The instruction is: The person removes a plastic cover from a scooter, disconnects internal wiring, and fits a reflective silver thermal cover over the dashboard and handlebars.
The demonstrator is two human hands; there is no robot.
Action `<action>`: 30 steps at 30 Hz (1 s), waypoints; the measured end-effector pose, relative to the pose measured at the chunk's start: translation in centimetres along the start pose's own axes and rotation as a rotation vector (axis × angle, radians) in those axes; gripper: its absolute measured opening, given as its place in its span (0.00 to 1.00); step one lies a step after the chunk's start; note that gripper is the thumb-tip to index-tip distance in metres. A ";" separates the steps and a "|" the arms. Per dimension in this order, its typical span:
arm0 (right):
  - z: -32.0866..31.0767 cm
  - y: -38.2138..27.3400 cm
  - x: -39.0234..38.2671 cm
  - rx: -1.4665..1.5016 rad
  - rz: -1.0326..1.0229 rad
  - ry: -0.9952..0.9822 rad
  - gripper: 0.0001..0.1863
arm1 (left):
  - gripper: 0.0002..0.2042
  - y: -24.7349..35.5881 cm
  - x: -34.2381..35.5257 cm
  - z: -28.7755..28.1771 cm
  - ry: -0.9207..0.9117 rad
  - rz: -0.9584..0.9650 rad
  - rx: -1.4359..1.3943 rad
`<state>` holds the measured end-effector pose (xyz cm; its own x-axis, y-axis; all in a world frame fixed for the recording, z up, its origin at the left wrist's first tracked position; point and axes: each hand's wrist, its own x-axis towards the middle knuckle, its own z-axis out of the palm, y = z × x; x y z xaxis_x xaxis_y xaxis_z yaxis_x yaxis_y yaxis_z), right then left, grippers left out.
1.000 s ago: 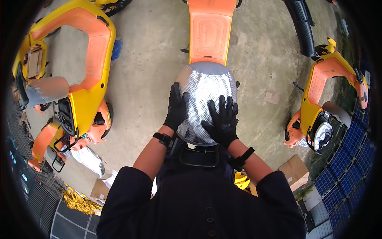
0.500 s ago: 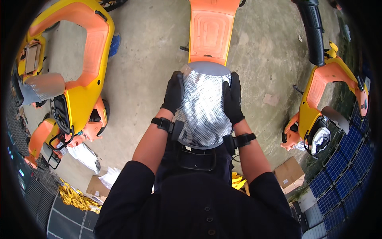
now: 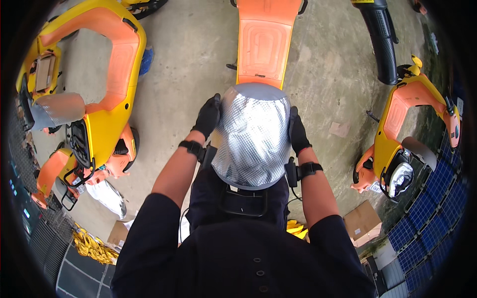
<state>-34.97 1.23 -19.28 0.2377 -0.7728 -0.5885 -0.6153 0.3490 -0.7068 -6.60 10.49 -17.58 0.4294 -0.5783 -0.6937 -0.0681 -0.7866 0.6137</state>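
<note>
Okay, left hand (image 3: 208, 117) in a black glove, at the left edge of a grey seat (image 3: 261, 91); fingers partly bent, their tips turned toward the far end. Right hand (image 3: 298, 131), same glove, along the right edge, partly hidden behind the seat's side. Can't tell whether either hand's fingers pinch the edge or only lie against it; undersides out of sight.

Seat sits centrally in front of the person, at the near end of the orange footboard (image 3: 264, 47) of a yellow-and-orange scooter. Silver textured foil (image 3: 253, 141) covers most of the top, wrinkled and shiny; grey shows bare at the far end, thin grey rim at the near end. Black rail (image 3: 243, 215) just below the near rim, close to the person's dark trousers.

Black strap (image 3: 191, 147) on left wrist, another black strap (image 3: 311, 169) on right wrist, small dark box on each.

Around: left scooter (image 3: 108, 126), right scooter (image 3: 387, 136), both yellow and orange, well apart from the hands. Flat brown piece (image 3: 340, 129) on the concrete floor (image 3: 189, 74). Cardboard box (image 3: 361, 220) lower right, blue gridded panels (image 3: 422, 226) beyond it. Yellow heap (image 3: 92, 247) lower left.
</note>
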 end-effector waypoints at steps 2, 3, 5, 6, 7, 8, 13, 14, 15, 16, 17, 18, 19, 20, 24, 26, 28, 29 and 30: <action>-0.9 -0.8 -0.9 0.131 0.204 -0.075 0.28 | 0.23 2.7 -2.1 0.7 0.034 0.244 -0.048; -0.8 -1.1 -1.7 0.071 0.122 -0.073 0.28 | 0.23 2.7 -2.8 1.7 0.217 0.429 0.167; -0.7 -2.2 -3.0 -0.029 -0.001 -0.006 0.27 | 0.23 4.4 -4.0 3.4 0.413 0.688 0.394; -0.6 -2.7 -3.4 -0.070 -0.040 0.055 0.26 | 0.24 6.0 -4.4 4.0 0.424 0.760 0.406; -0.6 -3.5 -3.5 -0.059 -0.125 0.149 0.25 | 0.20 7.7 -4.8 4.1 0.401 0.768 0.491; -0.2 -4.6 -3.7 -0.044 -0.214 0.234 0.24 | 0.20 7.7 -4.4 3.9 0.402 0.768 0.500; 1.1 -7.0 -2.1 -0.282 -0.168 0.222 0.25 | 0.21 5.7 -1.2 3.9 0.151 0.490 0.138; 1.2 -6.4 -2.0 -0.274 -0.177 0.217 0.25 | 0.22 5.1 -0.7 3.3 0.039 0.393 -0.061; 1.1 -5.6 -2.0 -0.283 -0.227 0.206 0.25 | 0.25 3.5 0.2 2.6 -0.097 0.375 -0.016; 1.0 -5.3 -1.9 -0.295 -0.276 0.200 0.25 | 0.25 3.7 0.5 2.6 -0.090 0.378 -0.012; 0.9 -5.1 -1.9 -0.279 -0.275 0.196 0.26 | 0.26 3.8 0.7 3.0 -0.166 0.234 -0.226; 0.9 -4.8 -1.8 -0.276 -0.280 0.195 0.26 | 0.27 4.0 0.9 3.2 -0.241 0.088 -0.440; 1.0 -5.0 -2.1 -0.288 -0.253 0.191 0.26 | 0.27 4.0 1.0 3.1 -0.237 0.086 -0.437; 0.9 -5.1 -2.2 -0.302 -0.225 0.187 0.26 | 0.27 3.9 1.1 3.0 -0.239 0.114 -0.402; 0.3 -5.1 -1.6 -0.096 -0.255 0.001 0.28 | 0.31 1.0 2.3 1.4 -0.274 0.214 -0.225; 0.4 -0.3 -2.0 -0.001 -0.185 -0.046 0.30 | 0.31 -1.8 3.1 -0.1 -0.416 -0.104 -0.252; -1.6 4.7 -5.2 0.467 0.195 -0.099 0.30 | 0.32 -0.2 -2.1 0.3 -0.260 -0.074 -0.132; -2.0 5.5 -6.3 0.047 -0.006 -0.223 0.31 | 0.32 -2.6 -3.9 -0.9 -0.206 -0.094 -0.249; -1.0 3.5 -7.6 0.072 0.059 -0.206 0.30 | 0.32 -5.7 -5.7 -2.0 -0.141 -0.123 -0.361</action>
<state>-39.64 7.80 -16.87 0.3561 -0.6277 -0.6923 -0.5789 0.4333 -0.6907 -6.86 18.65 -16.39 0.2848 -0.5286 -0.7997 0.3075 -0.7397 0.5985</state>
